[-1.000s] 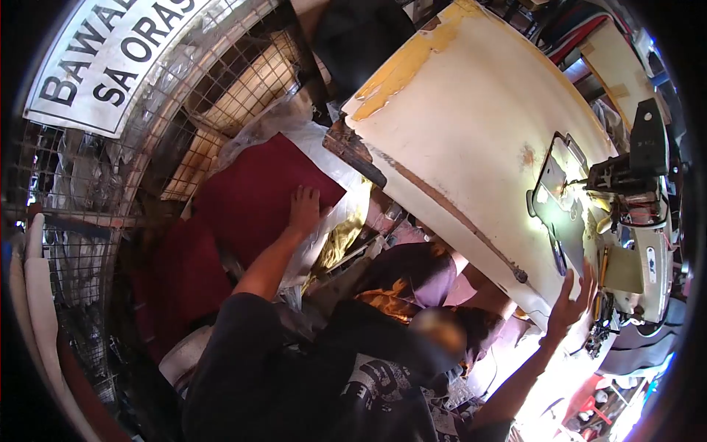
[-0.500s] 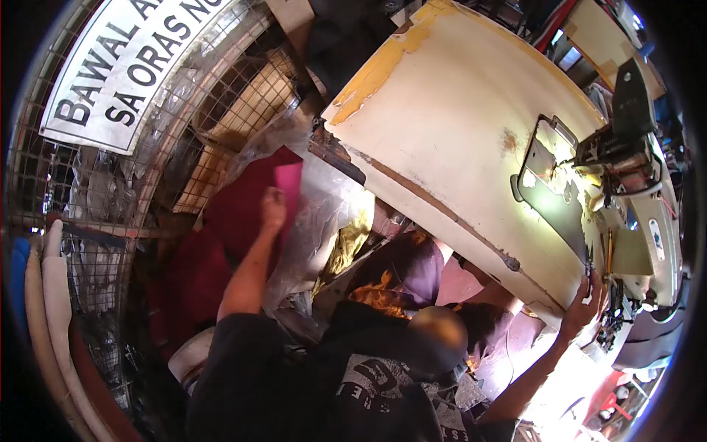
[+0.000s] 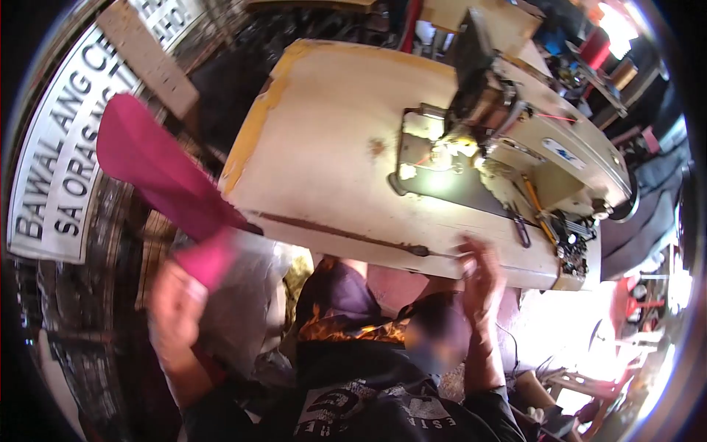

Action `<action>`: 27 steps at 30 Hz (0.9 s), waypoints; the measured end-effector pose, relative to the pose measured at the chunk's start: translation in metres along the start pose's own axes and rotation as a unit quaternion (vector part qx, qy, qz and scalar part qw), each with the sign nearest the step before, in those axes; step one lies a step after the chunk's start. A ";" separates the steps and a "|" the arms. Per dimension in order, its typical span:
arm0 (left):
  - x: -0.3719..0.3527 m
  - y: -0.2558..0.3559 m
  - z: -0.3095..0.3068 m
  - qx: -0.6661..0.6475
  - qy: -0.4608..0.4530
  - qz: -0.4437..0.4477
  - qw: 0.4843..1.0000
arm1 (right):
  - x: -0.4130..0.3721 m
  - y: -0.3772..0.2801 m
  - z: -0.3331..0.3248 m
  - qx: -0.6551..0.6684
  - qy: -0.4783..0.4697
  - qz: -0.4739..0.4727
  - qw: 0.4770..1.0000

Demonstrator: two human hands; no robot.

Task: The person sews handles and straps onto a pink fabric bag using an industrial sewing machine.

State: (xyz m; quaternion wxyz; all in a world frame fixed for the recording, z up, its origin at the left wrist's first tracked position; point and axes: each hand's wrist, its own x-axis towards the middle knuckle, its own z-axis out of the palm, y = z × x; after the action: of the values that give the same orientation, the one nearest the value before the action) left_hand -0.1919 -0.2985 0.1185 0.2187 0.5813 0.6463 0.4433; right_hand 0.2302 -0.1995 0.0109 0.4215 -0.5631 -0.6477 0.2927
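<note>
The pale table (image 3: 324, 140) takes up the middle of the view, its yellowed side edge worn and its front edge chipped. Below it is the person's dark shirt (image 3: 368, 401), with pale print across the chest. The sewing machine (image 3: 545, 132) stands at the table's right end, a bright light shining by its needle. At far left, the white sign (image 3: 55, 184) bears black capitals, including "SA ORAS". The dark pink cloth (image 3: 158, 169) is raised to the left of the table, its wide upper end in front of part of the sign and its lower part by the table's left corner. Clear plastic (image 3: 239, 302) lies below that corner. The left hand (image 3: 177, 302), blurred, is closed on the cloth's lower, brighter part. The right hand (image 3: 482, 276) is half open at the table's front edge, fingers bent; whether it has anything thin between them, I cannot tell. Just beyond it, a dark-handled tool (image 3: 521, 230) lies on the table, near a thin orange stick (image 3: 537, 202).
</note>
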 end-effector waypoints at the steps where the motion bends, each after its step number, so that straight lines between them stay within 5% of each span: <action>1: 0.011 0.012 0.018 0.015 -0.155 0.096 0.983 | -0.008 -0.024 0.018 0.212 -0.083 0.026 0.973; 3: 0.030 0.015 0.062 -0.049 -0.393 0.221 0.891 | -0.020 -0.030 0.042 0.384 -0.261 0.058 0.884; 4: 0.034 0.018 0.084 -0.010 -0.406 0.253 0.878 | -0.030 -0.025 0.059 0.453 -0.269 0.072 0.847; 6: 0.044 0.013 0.122 0.093 -0.306 0.292 0.901 | -0.049 -0.043 0.068 0.358 -0.256 0.206 0.874; 7: 0.049 0.001 0.135 0.105 -0.263 0.263 0.922 | -0.060 -0.031 0.079 0.244 -0.237 0.137 0.930; 9: 0.064 -0.022 0.155 0.075 -0.176 0.253 0.949 | -0.062 -0.026 0.081 0.130 -0.241 0.138 0.952; 11: 0.082 -0.032 0.163 0.115 -0.141 0.259 0.949 | -0.061 -0.038 0.070 0.148 -0.296 0.283 0.900; 14: 0.114 -0.046 0.189 0.172 -0.139 0.323 0.920 | -0.081 -0.020 0.059 0.325 -0.176 0.238 0.898; 15: 0.118 -0.054 0.199 0.177 -0.158 0.313 0.920 | -0.086 0.006 0.058 0.331 -0.133 0.146 0.923; 18: 0.133 -0.036 0.234 0.201 -0.221 0.328 0.896 | -0.065 0.011 0.015 0.378 -0.097 0.228 0.892; 20: 0.137 -0.014 0.245 0.240 -0.236 0.375 0.864 | -0.047 0.008 -0.004 0.243 0.008 0.271 0.932; 22: 0.137 -0.010 0.260 0.253 -0.231 0.392 0.854 | -0.041 0.013 -0.009 0.010 0.172 0.232 0.957; 24: 0.137 -0.011 0.268 0.263 -0.239 0.402 0.844 | -0.027 0.009 0.002 -0.263 0.290 -0.021 0.920; 27: 0.134 -0.006 0.273 0.253 -0.229 0.401 0.850 | -0.010 -0.001 0.011 -0.261 0.194 -0.170 0.930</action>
State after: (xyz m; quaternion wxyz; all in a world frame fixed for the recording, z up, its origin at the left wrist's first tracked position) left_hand -0.0085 -0.0845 0.0050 0.0095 0.9101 0.3785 0.1683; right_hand 0.2205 -0.2086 0.0047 0.4206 -0.5802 -0.6932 -0.0773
